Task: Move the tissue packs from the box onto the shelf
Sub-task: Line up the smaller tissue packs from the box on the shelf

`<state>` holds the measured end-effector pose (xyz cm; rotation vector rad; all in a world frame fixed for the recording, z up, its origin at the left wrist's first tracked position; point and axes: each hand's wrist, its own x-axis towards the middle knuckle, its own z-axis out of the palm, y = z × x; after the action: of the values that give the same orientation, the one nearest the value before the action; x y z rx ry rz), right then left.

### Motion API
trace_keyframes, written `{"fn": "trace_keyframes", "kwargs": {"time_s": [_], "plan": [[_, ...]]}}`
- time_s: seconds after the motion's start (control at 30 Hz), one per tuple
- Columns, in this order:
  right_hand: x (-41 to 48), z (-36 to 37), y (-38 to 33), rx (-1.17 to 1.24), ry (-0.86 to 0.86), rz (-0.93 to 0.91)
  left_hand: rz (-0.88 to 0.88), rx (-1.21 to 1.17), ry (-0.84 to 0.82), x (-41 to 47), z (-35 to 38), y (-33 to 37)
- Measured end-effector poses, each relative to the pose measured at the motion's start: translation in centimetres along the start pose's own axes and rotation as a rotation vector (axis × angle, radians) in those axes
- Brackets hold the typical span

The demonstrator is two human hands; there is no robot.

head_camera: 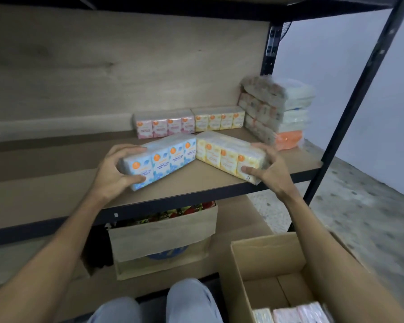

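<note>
— Near the front edge of the tan wooden shelf board [56,173], above the brown cardboard box [266,257], where are the packs?
— The blue-and-white wrapped tissue pack [163,159]: the left hand [112,173] curls thumb and fingers round its left end. The yellow wrapped tissue pack [229,155] meets it in a V; the right hand [271,169] grips its right end, fingers spread. Both arms are outstretched.

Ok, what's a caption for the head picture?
On the shelf, left hand grips blue tissue pack, right hand yellow tissue pack.
</note>
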<state>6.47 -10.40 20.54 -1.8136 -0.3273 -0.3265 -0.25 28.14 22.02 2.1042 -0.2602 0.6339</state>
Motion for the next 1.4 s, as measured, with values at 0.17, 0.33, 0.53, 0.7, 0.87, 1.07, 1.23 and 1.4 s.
{"fn": "trace_keyframes", "kwargs": {"time_s": [0.17,0.33,0.53,0.7,0.87,1.07,1.23,1.4], "plan": [[0.7,0.8,0.8,-0.1,-0.001,-0.031,-0.064,0.024,-0.034,0.6,0.2,-0.8],[1.0,0.5,-0.7,-0.362,0.006,-0.04,-0.044,0.136,-0.049,0.6,0.0,-0.8],[2.5,3.3,-5.9,-0.829,0.05,-0.205,0.018,0.403,0.048,2.1,1.6,1.8],[4.3,6.4,-6.2,-1.082,-0.129,-0.021,-0.018,0.693,-0.028,3.5,3.6,2.9],[4.6,6.5,-4.7,-1.302,-0.193,-0.025,-0.005,0.755,-0.057,3.4,3.2,1.7],[5.7,3.8,-4.1,-1.178,-0.288,-0.101,0.043,0.731,-0.134,4.0,1.8,1.6],[7.1,2.3,-4.1,-1.271,-0.287,-0.15,0.033,0.902,-0.171,4.9,1.8,1.5],[5.8,4.4,-3.7,-1.223,-0.152,-0.076,-0.066,0.846,-0.112,4.4,4.9,2.3]]}}
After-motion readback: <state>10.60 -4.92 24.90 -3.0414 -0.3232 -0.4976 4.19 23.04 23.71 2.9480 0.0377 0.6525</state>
